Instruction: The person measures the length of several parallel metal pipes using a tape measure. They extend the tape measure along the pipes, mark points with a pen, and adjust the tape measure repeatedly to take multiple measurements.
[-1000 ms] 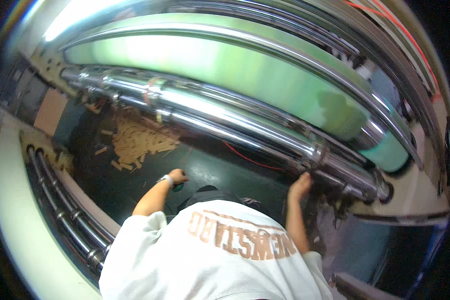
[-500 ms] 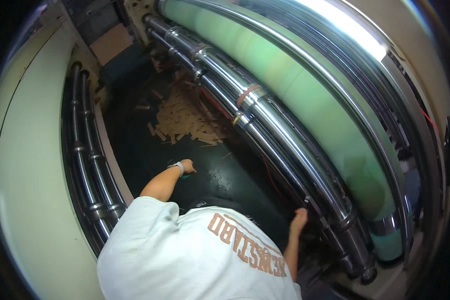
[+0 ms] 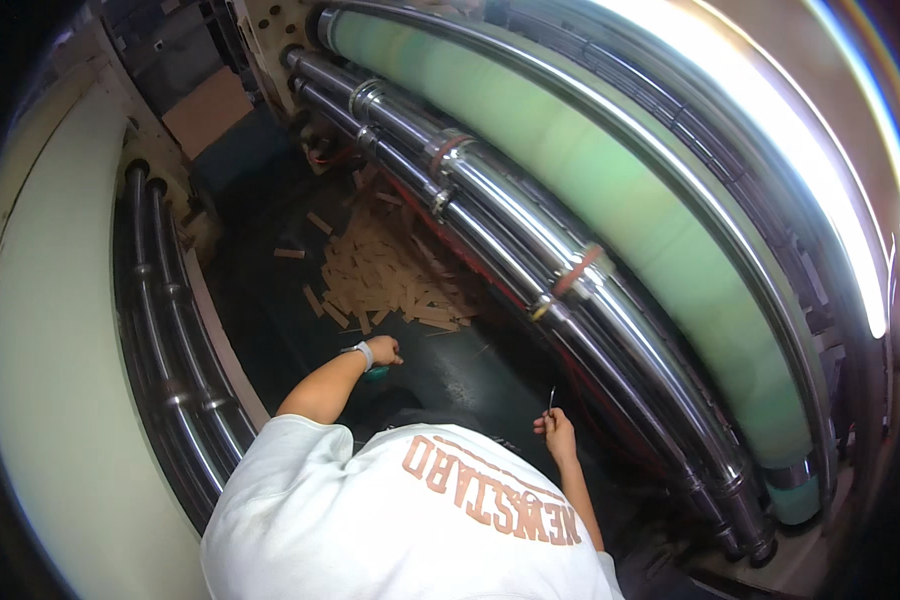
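Note:
My right hand (image 3: 558,436) is closed on a thin metal rod (image 3: 553,397), which points up from the fingers; its exact kind is too small to tell. Beside this hand run the long shiny steel shafts (image 3: 490,240) with collars, and an orange-red band (image 3: 577,270) circles the thicker one. Over the dark floor, my left hand (image 3: 386,350) has its fingers curled, with a light-coloured watch or band (image 3: 366,353) on the wrist. A small green object (image 3: 375,373) shows just below that wrist; whether the hand holds it cannot be made out.
A large pale green roller (image 3: 610,190) stretches along the right above the shafts. Cardboard strips (image 3: 380,270) lie heaped on the dark floor (image 3: 450,370). At left are a cream machine panel (image 3: 50,330) and two more dark shafts (image 3: 175,380).
My right hand has come away from the lower end of the shafts, moving left, and the rod now shows in it. My left hand has shifted slightly. The view has tilted a little.

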Available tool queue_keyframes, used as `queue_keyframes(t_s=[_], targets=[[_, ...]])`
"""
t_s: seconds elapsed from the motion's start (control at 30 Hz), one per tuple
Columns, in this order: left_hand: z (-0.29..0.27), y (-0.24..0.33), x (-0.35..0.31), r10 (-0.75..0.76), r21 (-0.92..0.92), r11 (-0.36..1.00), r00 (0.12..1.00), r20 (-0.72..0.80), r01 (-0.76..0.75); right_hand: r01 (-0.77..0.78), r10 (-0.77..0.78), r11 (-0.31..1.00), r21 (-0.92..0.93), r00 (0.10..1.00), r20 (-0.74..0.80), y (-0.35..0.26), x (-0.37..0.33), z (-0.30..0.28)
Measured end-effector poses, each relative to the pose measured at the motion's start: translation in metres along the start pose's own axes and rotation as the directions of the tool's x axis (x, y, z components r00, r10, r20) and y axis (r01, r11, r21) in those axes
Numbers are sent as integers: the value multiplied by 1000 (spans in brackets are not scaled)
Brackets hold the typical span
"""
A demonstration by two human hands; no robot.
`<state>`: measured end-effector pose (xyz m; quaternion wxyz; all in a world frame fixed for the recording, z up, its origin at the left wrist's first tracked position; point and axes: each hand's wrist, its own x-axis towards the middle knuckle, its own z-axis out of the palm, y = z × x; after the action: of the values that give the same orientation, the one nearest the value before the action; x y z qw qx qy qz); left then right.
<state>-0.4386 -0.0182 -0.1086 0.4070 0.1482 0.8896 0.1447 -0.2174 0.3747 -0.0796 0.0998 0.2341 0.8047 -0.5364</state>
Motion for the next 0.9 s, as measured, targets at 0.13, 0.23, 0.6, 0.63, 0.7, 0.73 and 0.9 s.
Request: queue_keyframes(t_s=[0.13,0.23,0.6,0.63,0.7,0.73,0.9], targets=[[-77,-38,23,99,-81,991,991,-93,-107,126,-117,986,-107,989,87,-82,57,67],[-118,-73,17,13,-235,972,999,-42,-22,259,-212,941,-217,952,219,-161,91,119],[-196,-156,4,-51,-436,900,990,-135,-13,363,-321,901,-238,926,198,-278,252,232],[-198,-167,6,-72,-474,880,991,-117,8,348,-308,901,-259,934,183,-287,262,242],[-207,-183,28,-76,-530,848,993,-86,19,425,-418,808,-409,902,112,-279,297,252],[-213,-190,41,-66,-537,843,996,-61,23,344,-337,844,-411,937,94,-276,311,255],[-265,-221,108,60,-490,870,998,13,-46,214,-268,847,-486,963,-42,-268,346,277]])
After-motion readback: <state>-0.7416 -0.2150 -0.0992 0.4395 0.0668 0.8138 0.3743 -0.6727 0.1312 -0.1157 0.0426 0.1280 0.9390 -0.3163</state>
